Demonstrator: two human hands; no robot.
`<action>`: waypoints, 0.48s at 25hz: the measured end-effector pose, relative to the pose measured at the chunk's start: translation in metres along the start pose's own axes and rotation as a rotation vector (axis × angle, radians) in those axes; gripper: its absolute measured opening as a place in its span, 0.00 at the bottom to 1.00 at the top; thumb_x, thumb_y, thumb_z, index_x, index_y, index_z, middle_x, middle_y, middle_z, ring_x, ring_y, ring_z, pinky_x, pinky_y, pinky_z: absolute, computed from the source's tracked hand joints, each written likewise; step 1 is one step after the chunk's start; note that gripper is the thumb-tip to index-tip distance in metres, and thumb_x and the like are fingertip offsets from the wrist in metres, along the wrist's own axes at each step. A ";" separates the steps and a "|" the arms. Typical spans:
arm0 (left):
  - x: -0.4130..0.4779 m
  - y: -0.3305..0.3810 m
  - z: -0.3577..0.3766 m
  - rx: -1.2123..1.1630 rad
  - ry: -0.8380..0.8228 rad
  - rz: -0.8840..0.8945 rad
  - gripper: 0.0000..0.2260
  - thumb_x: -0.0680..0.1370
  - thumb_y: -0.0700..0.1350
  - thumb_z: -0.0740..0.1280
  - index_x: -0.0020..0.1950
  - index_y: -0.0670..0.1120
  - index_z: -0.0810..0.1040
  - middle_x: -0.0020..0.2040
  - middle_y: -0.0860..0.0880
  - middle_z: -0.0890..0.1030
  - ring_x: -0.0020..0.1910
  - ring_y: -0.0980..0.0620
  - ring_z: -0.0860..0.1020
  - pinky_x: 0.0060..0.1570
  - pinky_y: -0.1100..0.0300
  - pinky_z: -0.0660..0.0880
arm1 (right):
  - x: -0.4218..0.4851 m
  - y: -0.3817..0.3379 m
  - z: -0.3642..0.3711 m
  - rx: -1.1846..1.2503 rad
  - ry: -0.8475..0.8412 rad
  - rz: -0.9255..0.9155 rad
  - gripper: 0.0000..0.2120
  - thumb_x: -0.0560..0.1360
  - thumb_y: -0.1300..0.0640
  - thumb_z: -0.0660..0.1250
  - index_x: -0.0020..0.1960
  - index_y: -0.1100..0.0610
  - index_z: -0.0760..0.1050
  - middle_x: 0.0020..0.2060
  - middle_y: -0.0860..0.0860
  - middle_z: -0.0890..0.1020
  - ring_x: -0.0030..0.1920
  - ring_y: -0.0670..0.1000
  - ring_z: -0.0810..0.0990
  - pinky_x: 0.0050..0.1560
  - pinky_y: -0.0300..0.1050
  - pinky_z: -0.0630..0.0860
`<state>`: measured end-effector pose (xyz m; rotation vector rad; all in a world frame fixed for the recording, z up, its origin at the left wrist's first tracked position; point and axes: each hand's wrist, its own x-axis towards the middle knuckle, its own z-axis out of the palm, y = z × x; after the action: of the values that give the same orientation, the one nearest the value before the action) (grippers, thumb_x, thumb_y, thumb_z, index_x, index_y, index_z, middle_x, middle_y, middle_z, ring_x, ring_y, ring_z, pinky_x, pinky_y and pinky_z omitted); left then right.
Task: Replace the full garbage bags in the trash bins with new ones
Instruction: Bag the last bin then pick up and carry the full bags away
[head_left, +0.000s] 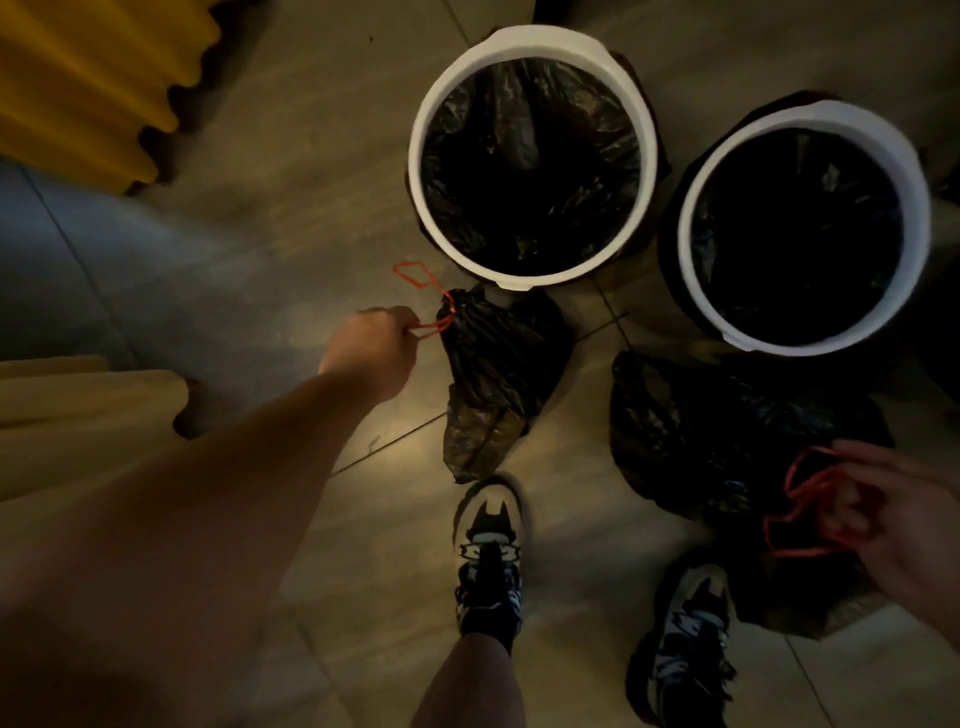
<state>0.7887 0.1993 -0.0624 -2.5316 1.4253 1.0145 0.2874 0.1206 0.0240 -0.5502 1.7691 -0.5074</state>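
The right hand (893, 519) is blurred, its grip unclear, its wrist cut off. Darkness hides the bottoms of 2 bins, the left bin (415, 156) and the right bin (687, 234).

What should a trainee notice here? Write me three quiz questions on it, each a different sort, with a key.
1. True or false: the left bin and the right bin are both lined in black.
2. What does the left hand pinch? A) the left bin's rim B) the smaller tied bag's drawstring C) a shoe
3. Fill in: the right hand holds the larger tied bag's drawstring loops, whose colour is ____.

Key: 1 true; 2 B; 3 red.
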 end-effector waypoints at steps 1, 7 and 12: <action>0.002 0.000 -0.005 -0.010 0.041 -0.004 0.12 0.83 0.47 0.59 0.64 0.51 0.78 0.53 0.43 0.83 0.49 0.42 0.82 0.46 0.51 0.79 | -0.001 -0.008 0.005 -0.051 0.016 0.044 0.12 0.79 0.65 0.62 0.49 0.53 0.82 0.25 0.50 0.76 0.20 0.46 0.71 0.23 0.40 0.72; 0.055 0.023 -0.021 0.064 0.067 -0.076 0.28 0.78 0.49 0.68 0.76 0.52 0.61 0.61 0.34 0.80 0.57 0.30 0.80 0.52 0.43 0.78 | -0.013 -0.001 0.039 -0.096 0.034 0.036 0.09 0.80 0.69 0.62 0.53 0.61 0.79 0.21 0.55 0.69 0.17 0.49 0.66 0.20 0.41 0.68; 0.105 0.030 -0.011 0.359 -0.149 0.073 0.17 0.82 0.47 0.66 0.68 0.39 0.79 0.68 0.34 0.78 0.68 0.33 0.75 0.69 0.43 0.72 | -0.004 0.009 0.037 -0.105 0.039 0.049 0.07 0.81 0.66 0.64 0.56 0.63 0.80 0.26 0.55 0.73 0.22 0.49 0.71 0.30 0.44 0.69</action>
<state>0.8080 0.1010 -0.1064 -2.1219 1.5087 0.8459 0.3230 0.1283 0.0121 -0.5718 1.8501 -0.3950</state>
